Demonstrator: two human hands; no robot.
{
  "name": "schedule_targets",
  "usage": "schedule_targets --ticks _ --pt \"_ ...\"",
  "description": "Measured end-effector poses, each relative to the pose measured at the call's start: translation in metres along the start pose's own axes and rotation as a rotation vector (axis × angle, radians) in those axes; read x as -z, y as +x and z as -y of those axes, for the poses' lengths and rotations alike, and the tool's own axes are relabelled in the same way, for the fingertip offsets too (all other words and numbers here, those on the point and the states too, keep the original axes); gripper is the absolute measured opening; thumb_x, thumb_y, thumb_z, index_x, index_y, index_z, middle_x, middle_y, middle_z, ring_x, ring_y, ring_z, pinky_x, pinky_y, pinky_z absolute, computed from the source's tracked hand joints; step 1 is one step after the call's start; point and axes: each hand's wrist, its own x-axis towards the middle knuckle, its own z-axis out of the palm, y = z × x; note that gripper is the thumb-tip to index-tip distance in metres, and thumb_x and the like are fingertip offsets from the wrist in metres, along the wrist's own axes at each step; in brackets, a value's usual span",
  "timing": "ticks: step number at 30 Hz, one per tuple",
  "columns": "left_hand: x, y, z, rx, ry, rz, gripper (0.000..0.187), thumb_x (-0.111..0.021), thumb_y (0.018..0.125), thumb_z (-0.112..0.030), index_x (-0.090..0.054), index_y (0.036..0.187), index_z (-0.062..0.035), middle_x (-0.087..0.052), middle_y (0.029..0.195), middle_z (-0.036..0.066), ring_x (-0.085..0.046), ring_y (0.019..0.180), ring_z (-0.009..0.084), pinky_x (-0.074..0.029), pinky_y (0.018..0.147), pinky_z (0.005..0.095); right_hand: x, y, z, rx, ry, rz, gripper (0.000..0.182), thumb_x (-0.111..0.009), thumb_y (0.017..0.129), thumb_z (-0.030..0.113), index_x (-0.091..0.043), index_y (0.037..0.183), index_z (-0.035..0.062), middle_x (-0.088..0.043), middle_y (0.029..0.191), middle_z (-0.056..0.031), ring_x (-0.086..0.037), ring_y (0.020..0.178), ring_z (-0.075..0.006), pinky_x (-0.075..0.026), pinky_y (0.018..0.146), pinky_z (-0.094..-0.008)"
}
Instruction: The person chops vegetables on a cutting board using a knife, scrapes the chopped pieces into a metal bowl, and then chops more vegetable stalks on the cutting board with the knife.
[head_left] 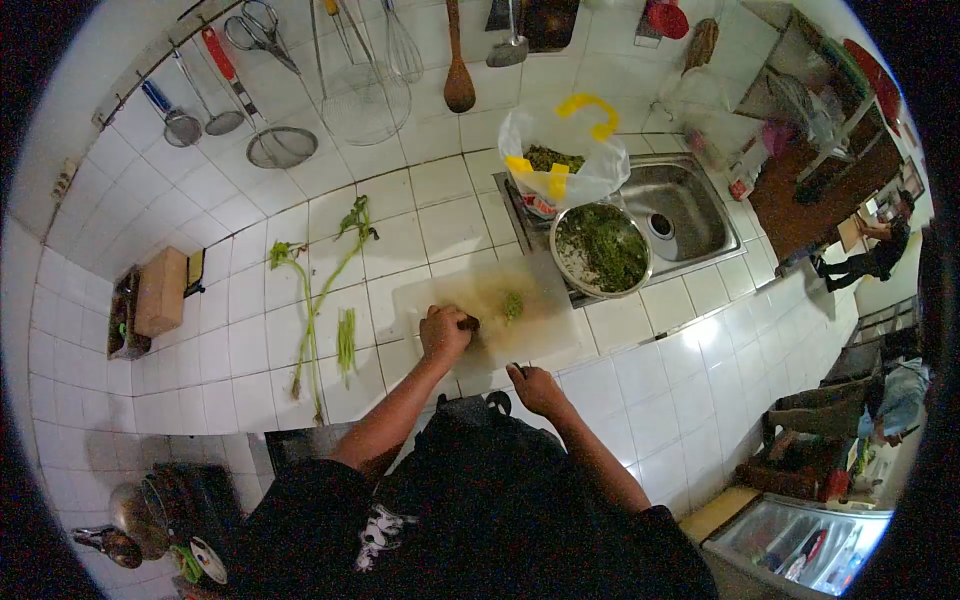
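Note:
My left hand (445, 335) rests closed on the left part of a pale cutting board (545, 330), a small dark shape showing at its fingertips. What it pinches is hidden. At the board's front edge, my right hand (540, 390) is wrapped round a thin dark handle (516, 371); no blade stands out against the board. A little heap of chopped greens (512, 306) lies on the board, to the right of my left hand. Left of the board are long leafy green stalks (318, 300) and a short bunch of cut green stems (346, 340).
A metal bowl of chopped greens (603, 250) stands beside the steel sink (715, 215), with a plastic bag (565, 160) behind it. Strainers (282, 147) and a wooden spoon (459, 85) hang on the wall. A brown box (161, 290) sits far left. Other people (880, 245) are at right.

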Motion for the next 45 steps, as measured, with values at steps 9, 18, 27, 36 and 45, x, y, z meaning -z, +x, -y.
schedule_targets --ticks 9,18,27,36,45 --pt "0.002 0.001 -0.002 0.014 0.068 0.067 0.019 -0.074 0.065 -0.022 -0.075 0.083 -0.0185 -0.068 0.09 0.0 -0.057 0.095 0.0251 -0.046 0.078 0.0436 -0.006 0.005 0.005 0.099 -0.036 -0.069 0.061 -0.036 0.1 0.045 -0.063 0.089 -0.0089 -0.062 0.086 -0.0344 -0.059 0.088 -0.0514 -0.046 0.082 -0.0565" --pt "0.011 0.002 -0.007 -0.002 0.094 0.007 0.011 -0.077 0.064 -0.026 -0.074 0.074 -0.0243 -0.068 0.089 -0.007 -0.056 0.094 0.0206 -0.037 0.082 0.0464 -0.002 -0.016 -0.014 -0.027 -0.113 -0.028 0.055 -0.037 0.1 0.043 -0.064 0.092 -0.0049 -0.062 0.088 -0.0333 -0.059 0.089 -0.0502 -0.046 0.081 -0.0564" --pt "0.01 -0.015 0.0 -0.092 0.115 -0.007 0.012 -0.077 0.067 -0.027 -0.076 0.078 -0.0213 -0.068 0.088 -0.006 -0.054 0.095 0.0212 -0.034 0.081 0.0454 0.017 -0.029 0.008 -0.069 0.092 0.01 0.059 -0.04 0.098 0.047 -0.062 0.092 -0.0065 -0.062 0.087 -0.0331 -0.059 0.089 -0.0506 -0.046 0.078 -0.0528" --pt "0.001 -0.007 0.011 -0.067 0.063 0.049 0.022 -0.077 0.067 -0.027 -0.076 0.089 -0.0203 -0.069 0.085 -0.001 -0.057 0.095 0.0218 -0.036 0.08 0.0464 -0.011 -0.019 -0.002 -0.087 0.004 -0.024 0.064 -0.037 0.099 0.049 -0.063 0.093 -0.0085 -0.062 0.091 -0.0347 -0.058 0.093 -0.0516 -0.045 0.082 -0.0552" --pt "0.001 -0.004 0.011 -0.007 0.049 0.079 0.02 -0.076 0.067 -0.027 -0.076 0.086 -0.0205 -0.07 0.086 0.0 -0.058 0.094 0.0222 -0.036 0.082 0.0472 -0.001 -0.03 0.009 -0.083 -0.011 -0.024 0.061 -0.036 0.099 0.046 -0.065 0.093 -0.0074 -0.063 0.091 -0.0338 -0.06 0.09 -0.0509 -0.046 0.083 -0.0557"
